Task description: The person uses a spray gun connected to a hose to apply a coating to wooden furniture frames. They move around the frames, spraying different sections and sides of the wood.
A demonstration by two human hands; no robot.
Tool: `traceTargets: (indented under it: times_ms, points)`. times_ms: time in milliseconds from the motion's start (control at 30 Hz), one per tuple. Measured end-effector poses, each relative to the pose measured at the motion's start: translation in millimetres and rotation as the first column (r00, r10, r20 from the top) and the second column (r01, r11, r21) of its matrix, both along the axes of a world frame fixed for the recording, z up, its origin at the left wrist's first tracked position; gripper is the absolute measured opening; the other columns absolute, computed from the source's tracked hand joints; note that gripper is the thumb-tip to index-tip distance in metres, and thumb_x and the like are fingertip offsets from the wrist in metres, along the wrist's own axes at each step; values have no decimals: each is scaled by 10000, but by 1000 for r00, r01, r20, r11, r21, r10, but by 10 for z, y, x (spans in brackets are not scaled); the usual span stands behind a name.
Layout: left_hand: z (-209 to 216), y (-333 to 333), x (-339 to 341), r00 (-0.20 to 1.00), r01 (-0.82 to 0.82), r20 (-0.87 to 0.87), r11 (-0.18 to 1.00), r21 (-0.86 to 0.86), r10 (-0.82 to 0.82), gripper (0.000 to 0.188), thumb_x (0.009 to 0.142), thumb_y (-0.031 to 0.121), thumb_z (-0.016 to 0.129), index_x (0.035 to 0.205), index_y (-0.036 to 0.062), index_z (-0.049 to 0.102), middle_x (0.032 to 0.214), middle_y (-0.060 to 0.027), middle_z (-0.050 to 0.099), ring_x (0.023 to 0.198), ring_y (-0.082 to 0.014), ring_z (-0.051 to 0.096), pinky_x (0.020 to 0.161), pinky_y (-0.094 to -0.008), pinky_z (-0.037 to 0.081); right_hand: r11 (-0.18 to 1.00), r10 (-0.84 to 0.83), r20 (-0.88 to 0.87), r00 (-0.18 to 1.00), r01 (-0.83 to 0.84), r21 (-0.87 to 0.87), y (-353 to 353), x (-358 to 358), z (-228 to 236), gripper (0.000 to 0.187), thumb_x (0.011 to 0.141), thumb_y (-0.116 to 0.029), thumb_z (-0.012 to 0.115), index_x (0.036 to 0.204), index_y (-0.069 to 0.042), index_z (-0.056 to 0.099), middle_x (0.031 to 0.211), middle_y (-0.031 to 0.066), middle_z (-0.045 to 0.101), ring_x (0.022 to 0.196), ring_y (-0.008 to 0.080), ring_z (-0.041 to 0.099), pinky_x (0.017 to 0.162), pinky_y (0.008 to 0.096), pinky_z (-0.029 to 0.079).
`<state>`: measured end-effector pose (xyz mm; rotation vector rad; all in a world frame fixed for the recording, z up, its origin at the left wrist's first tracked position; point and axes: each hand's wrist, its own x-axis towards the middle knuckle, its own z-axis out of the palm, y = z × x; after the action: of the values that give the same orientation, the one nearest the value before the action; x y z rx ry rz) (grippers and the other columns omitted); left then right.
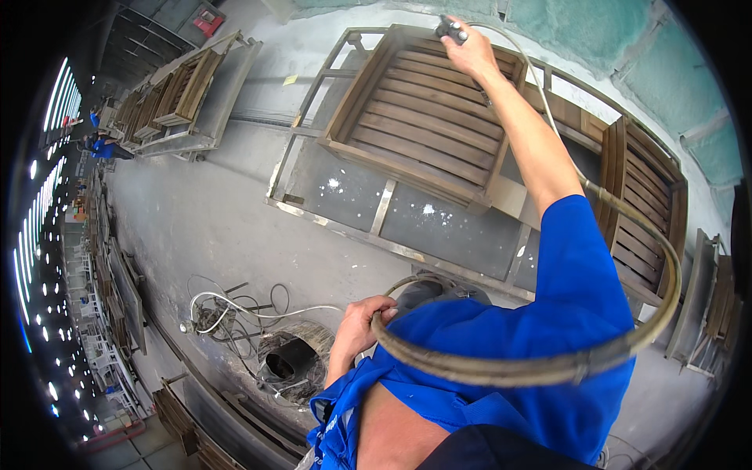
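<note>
My right arm stretches forward over a brown slatted wooden frame (427,117), which has raised side boards. In my right hand (472,56) is a dark spray gun (450,30), above the frame's far edge; a faint haze hangs beside it. A long hose (540,74) runs from the gun back along my arm and loops in front of my body. My left hand (360,323) is closed around this hose at waist height. The slatted frame rests on a low metal rack (384,207). A second slatted wooden piece (644,207) lies on its right part.
Behind the rack hangs a pale green wall covering (580,31). On the floor at lower left are a bucket (290,359) and tangled hoses (227,305). More wooden frames (184,86) stand on a cart at far left, near a person in blue (103,147).
</note>
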<state>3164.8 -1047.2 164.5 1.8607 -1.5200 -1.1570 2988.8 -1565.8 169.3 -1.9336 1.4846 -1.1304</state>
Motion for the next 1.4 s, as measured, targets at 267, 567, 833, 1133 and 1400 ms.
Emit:
traceTargets:
  times_ms: [267,567,833,1133,1400]
  points:
    - [-143,-285,460,995,91,-35,996,-13,-91,168,938,162,734,1078,69,735,924,-162,748,849,-349,725,766,-422,561,964,-120,221,968,61,258,309,-47,42,531,980,-206,684,1494,-196,549,846,37,692,630,109,643,465,287,496]
    - [-359,-1027,2139,919,347,-229,935,77,-322,122,952,137,724,1045,57,728,855,-144,728,772,-288,696,708,-392,536,744,-654,94,751,616,259,946,-238,-414,583,909,-249,726,1472,-208,579,1005,156,769,797,269,752,791,391,592]
    - [-518,-1405,3656,845,496,-219,868,-18,-488,119,944,128,732,1034,51,722,868,-152,729,783,-343,697,718,-412,540,777,-629,-109,770,628,-43,546,857,-32,579,917,-257,712,1477,-205,570,1220,218,730,1171,352,692,1009,400,524]
    - [-740,-1477,4171,856,446,-305,895,23,-418,147,918,113,752,1050,53,727,925,-167,737,826,-345,706,755,-405,555,874,-469,-89,879,476,94,35,1685,121,571,943,-276,706,1491,-209,561,964,104,754,796,165,738,635,338,580]
    - [-641,-1599,4197,836,497,-287,867,32,-468,149,926,118,743,1061,56,725,926,-158,740,840,-340,715,747,-411,552,680,-710,-426,561,704,-207,442,952,63,577,898,-228,667,1467,-184,579,975,168,768,762,215,764,697,362,605]
